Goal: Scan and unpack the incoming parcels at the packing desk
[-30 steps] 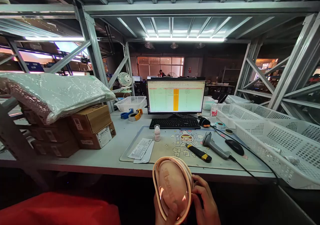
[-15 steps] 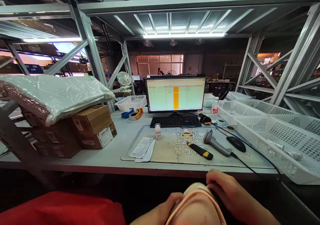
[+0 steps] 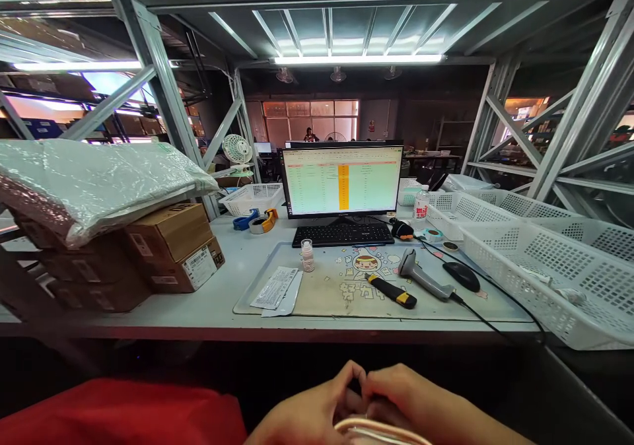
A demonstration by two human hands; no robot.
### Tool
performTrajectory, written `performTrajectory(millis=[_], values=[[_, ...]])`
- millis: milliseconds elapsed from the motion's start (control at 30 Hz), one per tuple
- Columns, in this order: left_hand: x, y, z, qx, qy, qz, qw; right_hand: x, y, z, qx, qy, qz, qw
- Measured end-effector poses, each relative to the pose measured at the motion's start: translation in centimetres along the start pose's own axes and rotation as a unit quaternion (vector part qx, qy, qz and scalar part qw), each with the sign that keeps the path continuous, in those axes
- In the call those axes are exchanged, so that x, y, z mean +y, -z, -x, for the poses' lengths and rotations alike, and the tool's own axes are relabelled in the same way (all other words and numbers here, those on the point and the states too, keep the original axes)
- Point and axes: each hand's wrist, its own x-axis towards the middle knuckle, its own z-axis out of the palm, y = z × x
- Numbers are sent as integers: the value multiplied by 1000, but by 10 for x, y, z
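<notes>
At the bottom middle, my left hand (image 3: 310, 405) and my right hand (image 3: 419, 395) meet with bent fingers and thumbs touching or nearly so. Beneath them is a pale peach item with a raised, rounded rim (image 3: 379, 425), perhaps a pouch. Both hands are closed at its far end; the fingers hide what exactly they pinch, and much of it lies below the picture. Beyond the hands, the desk mat (image 3: 317, 303) bears a small clear-capped bottle (image 3: 308, 257), white printed packets (image 3: 277, 290), a black-and-yellow utility knife (image 3: 391, 291) and a grey barcode scanner (image 3: 423, 276).
A monitor (image 3: 343, 181) and keyboard (image 3: 343, 235) stand at the back. White plastic baskets (image 3: 539, 260) line the right side, near a mouse (image 3: 461, 276). On the left, cardboard boxes (image 3: 171, 234) sit under a plastic-wrapped package (image 3: 99, 174). Red fabric (image 3: 123, 412) shows at lower left.
My hands have come together over the peach item, which now shows less and sits lower in the picture. The view has shifted slightly, so the desk appears a little further left and up.
</notes>
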Motion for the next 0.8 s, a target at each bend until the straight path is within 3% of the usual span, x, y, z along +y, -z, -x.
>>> performTrajectory(millis=[100,167,300,433,633,800], values=[[9,25,-4,51,-33,14,998,9,5,-20,-40,-44,-31,998],[19,49,-5,107,-56,-3,993,17,14,-28,-27,-51,-56,997],[44,100,-8,205,-70,-79,973,26,32,-38,5,10,-93,996],[61,136,-21,275,-66,-131,950,37,30,-54,2,15,-61,998],[51,159,-50,359,-67,-186,912,61,11,-85,78,30,29,996],[30,157,-70,413,-46,-255,873,57,0,-100,97,77,-12,992]])
